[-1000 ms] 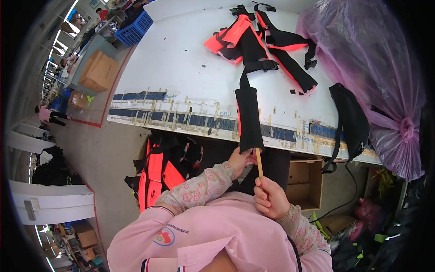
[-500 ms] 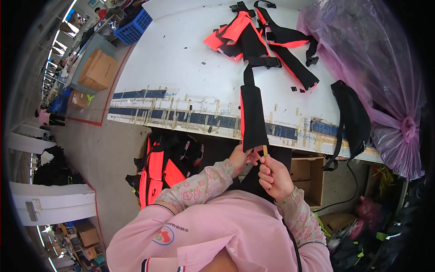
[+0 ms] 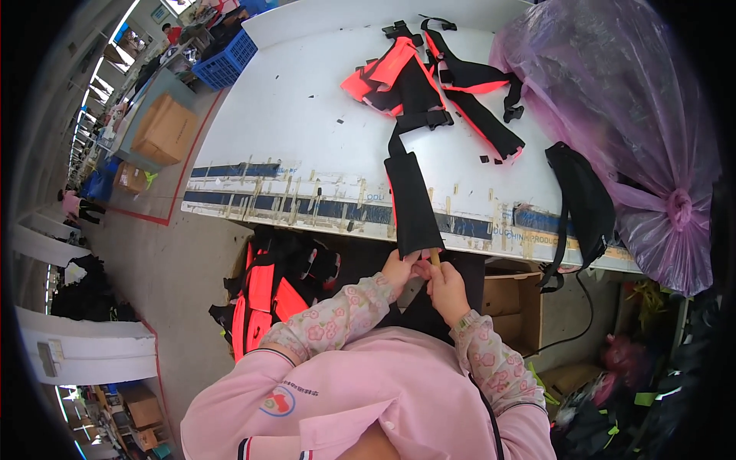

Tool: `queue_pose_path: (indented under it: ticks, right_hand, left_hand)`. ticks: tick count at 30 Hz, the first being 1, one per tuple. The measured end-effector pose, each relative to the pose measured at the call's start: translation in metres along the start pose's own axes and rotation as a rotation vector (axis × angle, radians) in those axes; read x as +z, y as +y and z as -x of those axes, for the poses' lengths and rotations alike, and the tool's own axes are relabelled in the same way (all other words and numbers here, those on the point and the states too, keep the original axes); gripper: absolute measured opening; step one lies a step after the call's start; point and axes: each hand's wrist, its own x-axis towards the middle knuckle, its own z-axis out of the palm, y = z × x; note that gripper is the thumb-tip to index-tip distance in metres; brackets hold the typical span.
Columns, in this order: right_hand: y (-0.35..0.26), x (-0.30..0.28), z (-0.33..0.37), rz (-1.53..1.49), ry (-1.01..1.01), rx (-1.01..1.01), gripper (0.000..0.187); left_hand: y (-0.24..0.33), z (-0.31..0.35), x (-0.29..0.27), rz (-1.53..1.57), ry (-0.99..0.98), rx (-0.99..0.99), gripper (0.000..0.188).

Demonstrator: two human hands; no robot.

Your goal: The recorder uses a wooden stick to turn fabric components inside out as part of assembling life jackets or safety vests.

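Ahead, black strap (image 3: 416,207), end in left fingers (image 3: 402,266), stick (image 3: 435,257) in right fingers (image 3: 440,278)

White table (image 3: 284,107), black-and-orange straps (image 3: 420,86), black pouch (image 3: 589,201), purple plastic bag (image 3: 606,100)

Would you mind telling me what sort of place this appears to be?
Probably a strap-making workshop: black-and-orange strap pieces lie on a white worktable, with a blue crate and a large cardboard box off to the left.
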Motion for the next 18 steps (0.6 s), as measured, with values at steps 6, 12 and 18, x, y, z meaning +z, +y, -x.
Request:
queue_pose_path:
  ticks: [6, 12, 18]
  right_hand:
    - [-0.033, -0.081, 0.023, 0.139, -0.367, 0.039, 0.02]
    - [-0.031, -0.155, -0.003, 0.567, -0.042, -0.435, 0.017]
    - [-0.026, -0.204, -0.058, 0.77, 0.007, -0.557, 0.017]
  left_hand:
    - [0.062, -0.008, -0.021, 0.002, 0.006, 0.274, 0.023]
    - [0.117, -0.023, -0.043, 0.143, 0.018, 0.271, 0.025]
    - [0.081, -0.03, -0.032, 0.187, -0.058, 0.167, 0.025]
